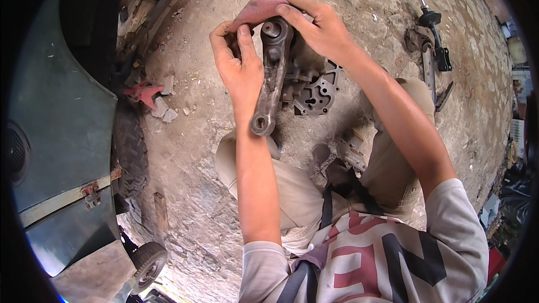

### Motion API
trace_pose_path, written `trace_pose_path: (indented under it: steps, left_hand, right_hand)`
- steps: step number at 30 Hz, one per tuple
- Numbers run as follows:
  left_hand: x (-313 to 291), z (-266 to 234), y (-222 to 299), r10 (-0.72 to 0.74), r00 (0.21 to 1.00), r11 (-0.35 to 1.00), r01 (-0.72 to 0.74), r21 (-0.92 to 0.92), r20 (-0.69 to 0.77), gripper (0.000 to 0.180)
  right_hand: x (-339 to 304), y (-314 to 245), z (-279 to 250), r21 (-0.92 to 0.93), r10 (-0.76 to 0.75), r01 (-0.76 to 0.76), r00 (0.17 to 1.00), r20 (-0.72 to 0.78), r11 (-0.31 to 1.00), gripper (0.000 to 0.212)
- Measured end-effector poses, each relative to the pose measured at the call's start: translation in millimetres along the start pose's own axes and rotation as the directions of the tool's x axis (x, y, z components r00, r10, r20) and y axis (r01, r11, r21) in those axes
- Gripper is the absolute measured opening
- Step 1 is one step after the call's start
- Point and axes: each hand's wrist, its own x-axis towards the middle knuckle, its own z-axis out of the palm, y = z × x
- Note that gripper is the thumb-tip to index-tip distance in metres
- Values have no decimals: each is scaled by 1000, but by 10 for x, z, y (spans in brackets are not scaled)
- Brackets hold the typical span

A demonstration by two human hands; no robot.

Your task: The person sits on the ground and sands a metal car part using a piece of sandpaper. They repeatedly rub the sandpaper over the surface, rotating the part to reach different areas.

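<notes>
The left hand and right hand pinch opposite ends of reddish sandpaper, bent beside the far end of a metal link arm. This partly blocks a machined casting on the ground. Farther off lie a red metal stand, left, and a strut, right.

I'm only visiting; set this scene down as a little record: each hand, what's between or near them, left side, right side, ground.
Left hand: pinches one end of a reddish sheet; its material is unclear
Right hand: pinches the sheet's other end
Just below sheet: dark metal lever with a ring end
Nearby: metal casing with holes
Left side: greenish vehicle panel, wheel
Right side: shock absorber
Ground: rough, dusty
</notes>
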Motion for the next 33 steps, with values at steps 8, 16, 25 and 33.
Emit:
trace_pose_path:
  steps: [8,16,25,33]
  left_hand:
    - [58,11,-120,-214,973,958,226,-177,83,25]
    - [53,-26,-27,4,999,993,-9,122,40,28]
    - [55,35,4,-200,970,978,206,-27,134,35]
    - [144,-19,-67,29,979,989,-58,138,202,45]
  right_hand:
    - [27,142,34,-50,134,-135,991,-14,990,37]
    - [-9,47,-20,-264,5,-33,994,-107,964,34]
    - [23,-5,23,-338,-168,72,950,-265,938,25]
    - [15,-74,-134,-591,-282,244,959,29,769,20]
